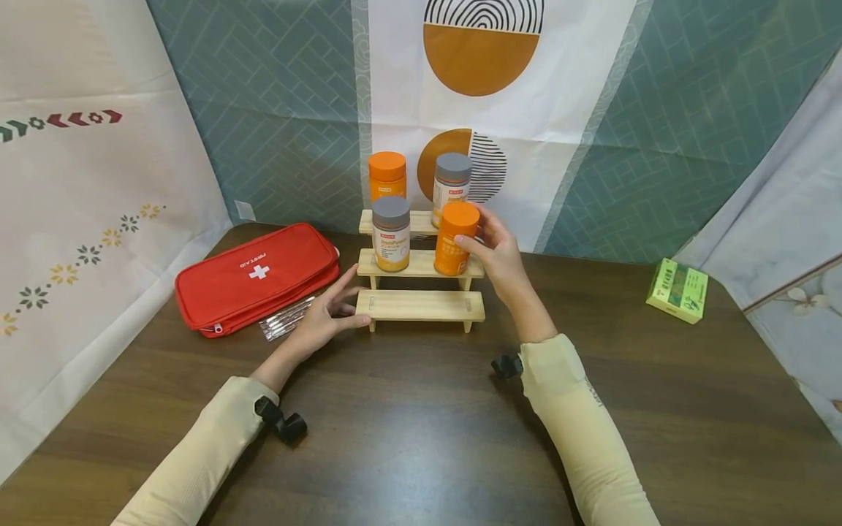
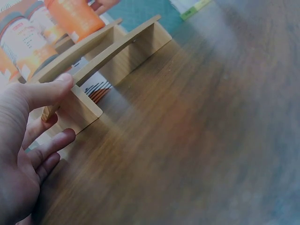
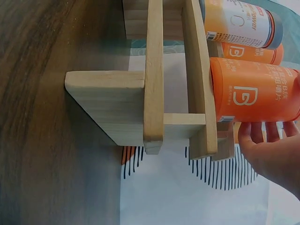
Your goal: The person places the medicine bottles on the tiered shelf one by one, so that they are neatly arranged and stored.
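A three-step wooden stand (image 1: 421,305) stands against the back cloth. My left hand (image 1: 320,321) is at its left end; in the left wrist view the thumb (image 2: 63,83) and a finger pinch the end of the lowest step. On the right of the middle step, my right hand (image 1: 498,252) grips an orange supplement bottle (image 1: 452,245) with an orange lid. The bottle's base is right at the step in the right wrist view. Left of it sits a grey-lidded bottle (image 1: 392,237). Behind, on the top step, are another orange bottle (image 1: 387,177) and a grey-lidded white bottle (image 1: 452,183).
A red first aid pouch (image 1: 259,274) lies on the table to the left, with a clear packet of thin swabs (image 1: 286,318) beside it. Far right lies a green and yellow box (image 1: 677,291). Hanging cloths border the back and both sides.
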`<action>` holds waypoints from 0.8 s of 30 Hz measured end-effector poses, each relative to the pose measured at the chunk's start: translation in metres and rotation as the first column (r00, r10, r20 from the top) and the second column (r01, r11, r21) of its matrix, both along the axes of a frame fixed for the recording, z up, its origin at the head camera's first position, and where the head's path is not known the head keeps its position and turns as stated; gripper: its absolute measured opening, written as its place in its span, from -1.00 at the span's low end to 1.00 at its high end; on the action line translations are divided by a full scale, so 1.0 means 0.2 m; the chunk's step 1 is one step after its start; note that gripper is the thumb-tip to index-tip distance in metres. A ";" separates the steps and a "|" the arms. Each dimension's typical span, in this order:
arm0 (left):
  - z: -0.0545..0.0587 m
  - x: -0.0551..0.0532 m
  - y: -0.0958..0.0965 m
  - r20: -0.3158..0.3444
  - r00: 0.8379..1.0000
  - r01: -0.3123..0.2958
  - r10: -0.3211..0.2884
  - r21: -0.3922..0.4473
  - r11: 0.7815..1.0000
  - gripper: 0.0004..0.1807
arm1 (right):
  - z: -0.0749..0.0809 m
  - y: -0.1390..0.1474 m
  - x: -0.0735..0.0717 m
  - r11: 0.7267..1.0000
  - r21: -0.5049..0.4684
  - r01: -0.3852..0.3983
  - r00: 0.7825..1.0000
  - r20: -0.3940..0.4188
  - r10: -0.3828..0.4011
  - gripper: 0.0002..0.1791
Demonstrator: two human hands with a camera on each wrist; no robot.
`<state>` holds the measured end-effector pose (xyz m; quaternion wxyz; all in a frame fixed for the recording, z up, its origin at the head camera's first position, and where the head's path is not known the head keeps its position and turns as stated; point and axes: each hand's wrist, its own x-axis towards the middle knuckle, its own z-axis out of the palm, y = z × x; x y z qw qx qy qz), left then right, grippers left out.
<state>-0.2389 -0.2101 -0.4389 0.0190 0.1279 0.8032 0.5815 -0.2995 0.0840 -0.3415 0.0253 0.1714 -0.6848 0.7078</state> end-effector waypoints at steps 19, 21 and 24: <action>-0.01 0.01 0.02 0.018 1.000 0.000 0.000 -0.014 1.000 0.05 | -0.03 0.01 -0.01 1.000 -0.009 -0.007 1.000 0.009 0.007 -0.35; -0.01 0.01 0.01 0.017 1.000 -0.003 0.003 -0.021 1.000 0.05 | -0.04 0.00 -0.01 1.000 -0.014 -0.009 1.000 0.012 0.010 -0.36; -0.02 0.02 0.00 0.014 1.000 -0.002 0.002 -0.021 1.000 0.05 | -0.05 0.00 0.00 1.000 -0.016 -0.009 1.000 0.022 0.010 -0.35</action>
